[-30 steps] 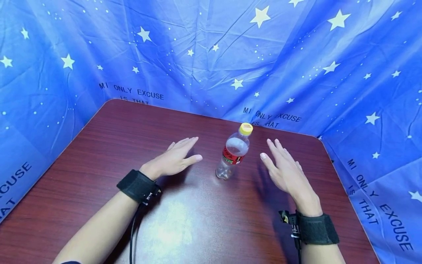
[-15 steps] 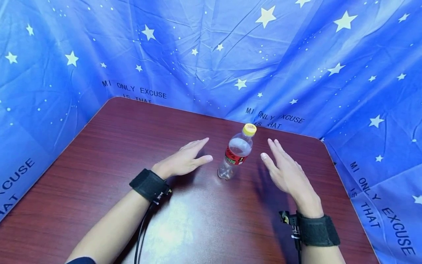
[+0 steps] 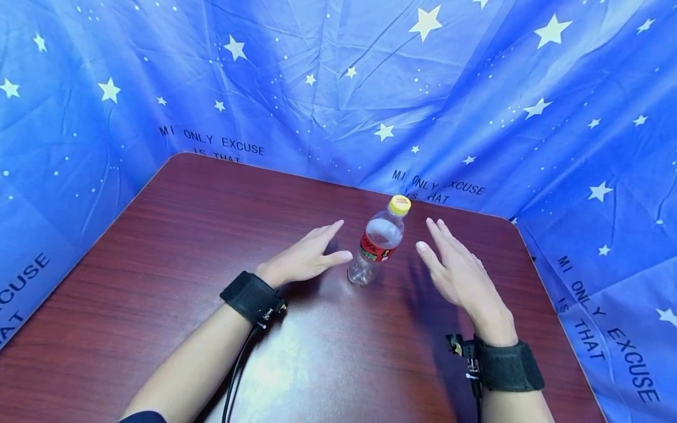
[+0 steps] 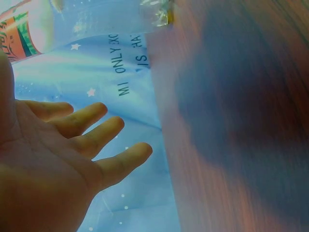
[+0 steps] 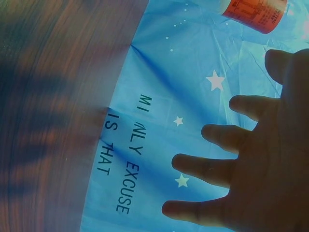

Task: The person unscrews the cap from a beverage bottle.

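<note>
Perhaps uneven touch from our left grip (image 3: pixel 307 256) and right grip (image 3: pixel 465 276), both uncurled, could topple the clear yellow-capped plastic bottle (image 3: pixel 379 241) mid-frame.

Beyond the grip and to either side, creased blue star-printed fabric (image 3: pixel 322 111) is hanging; beneath the grip, a reddish-brown wood-grained table (image 3: pixel 185 211) is reflecting pale glare (image 3: pixel 280 367) on its near side.

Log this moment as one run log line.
red-labelled clear plastic bottle: upright on reddish-brown table | left hand: beside bottle, holding nothing | right hand: opposite side, holding nothing
</note>
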{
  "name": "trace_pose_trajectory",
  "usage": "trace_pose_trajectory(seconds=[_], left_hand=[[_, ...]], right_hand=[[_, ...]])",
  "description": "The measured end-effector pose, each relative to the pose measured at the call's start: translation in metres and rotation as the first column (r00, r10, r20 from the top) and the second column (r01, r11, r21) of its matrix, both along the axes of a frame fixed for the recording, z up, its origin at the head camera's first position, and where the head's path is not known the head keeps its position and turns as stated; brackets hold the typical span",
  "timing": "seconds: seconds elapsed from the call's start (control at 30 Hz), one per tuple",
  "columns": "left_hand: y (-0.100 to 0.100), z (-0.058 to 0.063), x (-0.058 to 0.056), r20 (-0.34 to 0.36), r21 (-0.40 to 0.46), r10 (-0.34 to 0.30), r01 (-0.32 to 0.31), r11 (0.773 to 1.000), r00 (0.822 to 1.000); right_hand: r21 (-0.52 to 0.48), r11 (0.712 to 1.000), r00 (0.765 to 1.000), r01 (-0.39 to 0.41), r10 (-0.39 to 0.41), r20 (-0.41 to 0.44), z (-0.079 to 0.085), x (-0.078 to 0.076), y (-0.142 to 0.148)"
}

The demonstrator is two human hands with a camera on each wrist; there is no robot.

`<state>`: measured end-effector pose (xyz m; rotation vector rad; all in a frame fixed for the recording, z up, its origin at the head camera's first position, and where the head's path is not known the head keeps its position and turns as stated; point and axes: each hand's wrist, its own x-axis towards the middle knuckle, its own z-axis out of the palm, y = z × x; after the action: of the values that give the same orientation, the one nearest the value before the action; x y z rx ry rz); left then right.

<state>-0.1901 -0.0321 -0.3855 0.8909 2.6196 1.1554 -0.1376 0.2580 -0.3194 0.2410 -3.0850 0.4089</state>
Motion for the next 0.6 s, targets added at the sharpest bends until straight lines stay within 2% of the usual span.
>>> trace_pose_trajectory(seconds=[0.37, 0.6], left_hand=[[0.009, -0.002, -0.003, -0.007, 0.009, -0.031, 0.031, 0.999, 0.999], [0.019, -0.002, -0.004, 0.029, 0.002, -0.043, 0.043, 0.999, 0.999]], right_hand=[[-0.005, 1.0, 1.0, -0.011, 0.011, -0.015, 0.002, -0.001, -0.005], [-0.014, 1.0, 1.0, -0.011, 0.01, -0.019, 0.0, -0.001, -0.005]])
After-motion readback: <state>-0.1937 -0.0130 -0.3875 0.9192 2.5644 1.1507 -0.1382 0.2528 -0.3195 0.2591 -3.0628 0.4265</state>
